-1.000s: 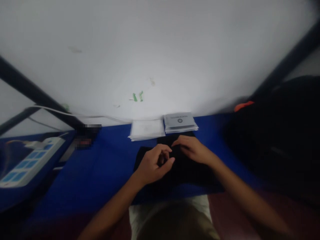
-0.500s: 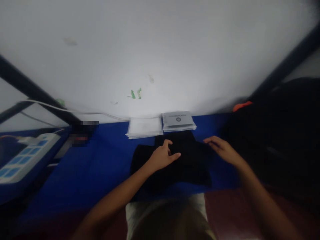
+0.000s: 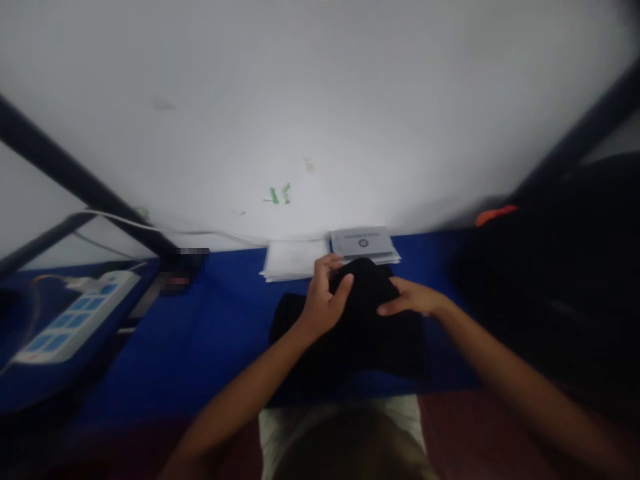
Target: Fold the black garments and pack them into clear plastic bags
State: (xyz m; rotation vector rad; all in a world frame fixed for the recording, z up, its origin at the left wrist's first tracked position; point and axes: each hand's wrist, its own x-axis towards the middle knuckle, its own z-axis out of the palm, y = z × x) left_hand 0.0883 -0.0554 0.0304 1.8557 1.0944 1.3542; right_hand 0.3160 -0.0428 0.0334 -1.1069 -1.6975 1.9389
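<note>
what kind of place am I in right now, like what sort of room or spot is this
Possibly a small packing or sorting workstation: a blue-covered table against a pale wall, two flat stacks, white packets and gray printed packets, and black cloth under both hands.

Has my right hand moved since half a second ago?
Yes, your right hand has moved left, judged against the grey packets, and now touches the black cloth.

No words I can read. Grey top packet point(image 3: 345, 249) carries a line of lettering point(image 3: 361, 236) above a round dark emblem point(image 3: 363, 243); too blurred for me.
</note>
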